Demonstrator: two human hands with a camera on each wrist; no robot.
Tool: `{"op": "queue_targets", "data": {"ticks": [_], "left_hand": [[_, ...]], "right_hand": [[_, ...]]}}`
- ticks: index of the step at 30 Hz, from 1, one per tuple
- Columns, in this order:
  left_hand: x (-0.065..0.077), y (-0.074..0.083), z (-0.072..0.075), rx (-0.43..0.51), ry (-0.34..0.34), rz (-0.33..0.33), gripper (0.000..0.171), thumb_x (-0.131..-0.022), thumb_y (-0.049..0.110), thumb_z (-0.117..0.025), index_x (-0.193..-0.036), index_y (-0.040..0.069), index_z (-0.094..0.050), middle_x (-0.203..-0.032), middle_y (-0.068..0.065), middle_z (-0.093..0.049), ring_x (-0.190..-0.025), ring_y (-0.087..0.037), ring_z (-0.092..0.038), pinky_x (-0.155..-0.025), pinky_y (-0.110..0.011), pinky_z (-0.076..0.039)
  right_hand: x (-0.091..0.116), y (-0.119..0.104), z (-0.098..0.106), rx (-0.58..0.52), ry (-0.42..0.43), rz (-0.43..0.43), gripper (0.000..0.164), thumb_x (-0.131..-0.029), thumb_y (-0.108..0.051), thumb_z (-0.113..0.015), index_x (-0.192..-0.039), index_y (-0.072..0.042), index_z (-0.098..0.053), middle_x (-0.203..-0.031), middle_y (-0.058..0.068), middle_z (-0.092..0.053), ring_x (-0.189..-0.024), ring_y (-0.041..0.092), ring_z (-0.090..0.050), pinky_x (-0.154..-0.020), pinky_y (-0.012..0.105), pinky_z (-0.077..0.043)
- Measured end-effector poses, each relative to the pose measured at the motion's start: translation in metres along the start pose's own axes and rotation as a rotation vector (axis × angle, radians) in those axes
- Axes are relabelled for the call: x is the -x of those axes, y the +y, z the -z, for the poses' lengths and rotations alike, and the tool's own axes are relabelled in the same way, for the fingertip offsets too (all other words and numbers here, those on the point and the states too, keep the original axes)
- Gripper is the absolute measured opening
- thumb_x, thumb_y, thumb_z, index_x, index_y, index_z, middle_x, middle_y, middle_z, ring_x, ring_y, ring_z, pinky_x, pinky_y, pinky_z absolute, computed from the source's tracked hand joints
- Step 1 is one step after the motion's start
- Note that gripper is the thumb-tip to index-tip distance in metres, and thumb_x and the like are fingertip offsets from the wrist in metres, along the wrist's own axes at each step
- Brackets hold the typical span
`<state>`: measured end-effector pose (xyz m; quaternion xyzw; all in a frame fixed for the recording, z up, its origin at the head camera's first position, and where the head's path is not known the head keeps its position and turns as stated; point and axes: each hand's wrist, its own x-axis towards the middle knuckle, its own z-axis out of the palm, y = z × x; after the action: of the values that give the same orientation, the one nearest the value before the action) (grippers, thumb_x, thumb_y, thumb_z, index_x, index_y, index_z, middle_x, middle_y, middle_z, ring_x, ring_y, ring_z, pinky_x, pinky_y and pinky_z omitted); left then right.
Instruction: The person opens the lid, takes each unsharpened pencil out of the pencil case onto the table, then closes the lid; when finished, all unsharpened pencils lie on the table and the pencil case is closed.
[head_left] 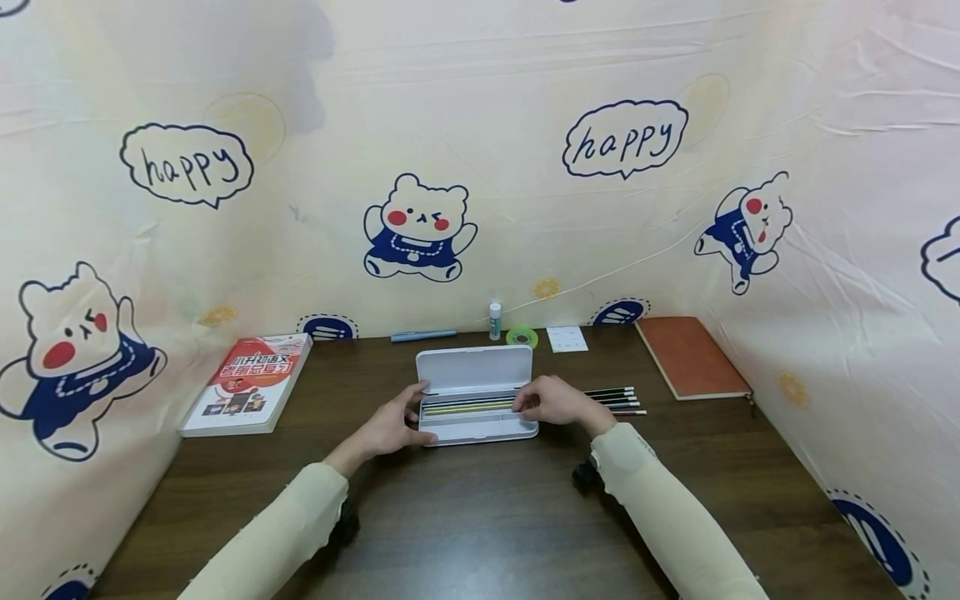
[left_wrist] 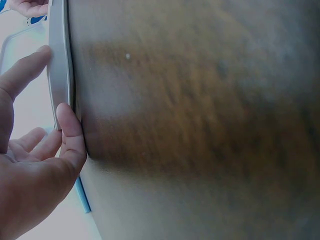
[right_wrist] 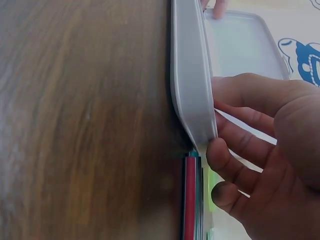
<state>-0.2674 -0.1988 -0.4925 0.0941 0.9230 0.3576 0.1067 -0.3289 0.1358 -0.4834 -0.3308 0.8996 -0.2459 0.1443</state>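
Note:
A white pencil case [head_left: 480, 430] lies on the table with its lid raised at the back, and several pencils [head_left: 465, 407] lie lengthwise inside. My left hand [head_left: 392, 423] grips the left end, its thumb at the front corner. Over the right end is my right hand [head_left: 557, 402], fingers bent into the case beside the pencils. The case wall hides the right thumb and index tips in the right wrist view, so whether they pinch a pencil does not show. Several loose pencils [head_left: 621, 400] lie right of the case, partly behind the right hand.
A white and red book [head_left: 251, 383] lies at left, a brown notebook [head_left: 693, 358] at right. Behind the case are a blue pen [head_left: 423, 336], a glue stick [head_left: 495, 321], green tape [head_left: 522, 337] and a white paper [head_left: 567, 339]. Patterned cloth [head_left: 480, 150] borders the table.

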Motion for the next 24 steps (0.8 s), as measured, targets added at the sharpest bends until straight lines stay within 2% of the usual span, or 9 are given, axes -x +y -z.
{"op": "queue_targets", "data": {"ticks": [6,11,18,24], "left_hand": [[-0.0005,-0.0009,-0.0003,-0.004,-0.001,-0.006,0.101,-0.078,0.034,-0.086,-0.157,0.017,-0.027,-0.148,-0.011,-0.052,-0.101,-0.018,-0.056,-0.093,-0.041,-0.046],[-0.0004,-0.0007,0.0000,-0.007,0.002,-0.006,0.101,-0.078,0.034,-0.087,-0.157,0.018,-0.027,-0.148,-0.010,-0.052,-0.101,-0.018,-0.055,-0.094,-0.040,-0.045],[-0.0002,-0.0003,0.0000,-0.003,0.003,-0.007,0.100,-0.078,0.034,-0.087,-0.157,0.018,-0.027,-0.147,-0.009,-0.053,-0.101,-0.018,-0.055,-0.092,-0.038,-0.045],[-0.0008,-0.0016,-0.0005,0.001,0.001,-0.002,0.101,-0.077,0.034,-0.087,-0.157,0.018,-0.027,-0.148,-0.010,-0.052,-0.101,-0.018,-0.054,-0.093,-0.040,-0.045]], "right_hand": [[-0.0013,-0.0051,0.0005,0.035,-0.011,0.007,0.014,-0.092,-0.013,-0.070,-0.102,-0.018,-0.078,-0.096,-0.005,-0.072,-0.081,0.006,-0.057,-0.078,0.027,-0.050],[-0.0023,-0.0075,0.0005,0.074,-0.014,0.015,0.015,-0.091,-0.012,-0.070,-0.103,-0.016,-0.078,-0.094,-0.004,-0.070,-0.081,0.006,-0.056,-0.076,0.025,-0.048],[-0.0045,-0.0083,-0.0009,0.038,-0.014,-0.046,0.013,-0.092,-0.013,-0.070,-0.098,-0.022,-0.076,-0.089,-0.009,-0.070,-0.080,0.007,-0.056,-0.077,0.027,-0.048],[-0.0051,-0.0088,-0.0021,0.025,0.006,-0.067,0.011,-0.092,-0.012,-0.070,-0.094,-0.022,-0.076,-0.090,-0.008,-0.070,-0.081,0.009,-0.056,-0.078,0.029,-0.048]]}}
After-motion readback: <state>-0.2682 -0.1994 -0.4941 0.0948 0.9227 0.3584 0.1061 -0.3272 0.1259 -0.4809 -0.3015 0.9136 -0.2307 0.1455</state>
